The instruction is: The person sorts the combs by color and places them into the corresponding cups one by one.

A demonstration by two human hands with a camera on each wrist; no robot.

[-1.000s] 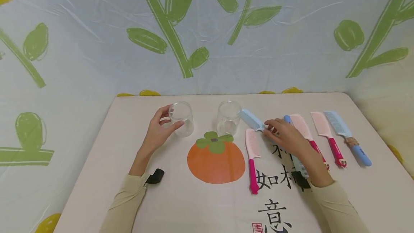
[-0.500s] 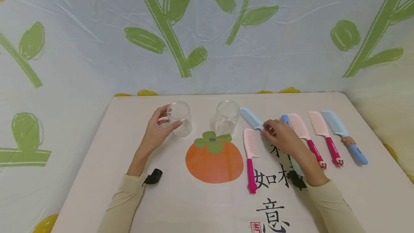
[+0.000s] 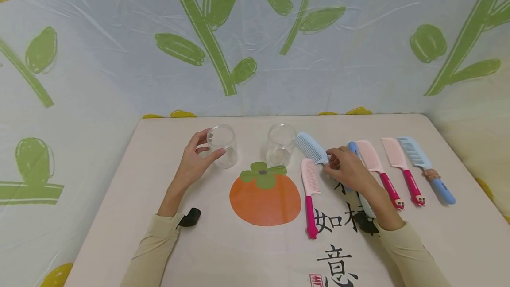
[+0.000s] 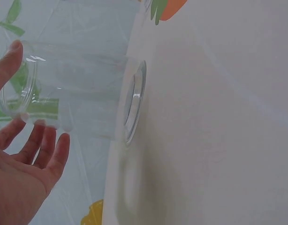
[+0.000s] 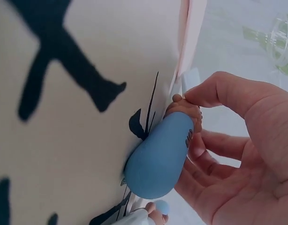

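Note:
My left hand [image 3: 192, 160] grips a clear glass cup [image 3: 227, 152] that stands upright at the table's back left. The left wrist view has the thumb by the cup's rim and the fingertips [image 4: 63, 145] against its side. My right hand [image 3: 349, 169] pinches a light blue comb [image 3: 311, 147] by the brown figure [image 5: 184, 110] at the top of its handle [image 5: 158, 157]. The toothed end points back left towards a second glass cup [image 3: 280, 145]; in the head view they nearly meet. The right hand hides most of the handle there.
A pink comb [image 3: 310, 198] lies left of my right hand. Two more pink combs [image 3: 369, 156] [image 3: 400, 160] and a blue comb [image 3: 416, 156] lie to the right. Another blue comb [image 3: 353, 147] is partly under my right wrist. A persimmon print [image 3: 264, 203] marks the table.
The blue comb has turned slightly in my right hand, so its toothed face shows broader. My left hand and the glass cup have stayed in place.

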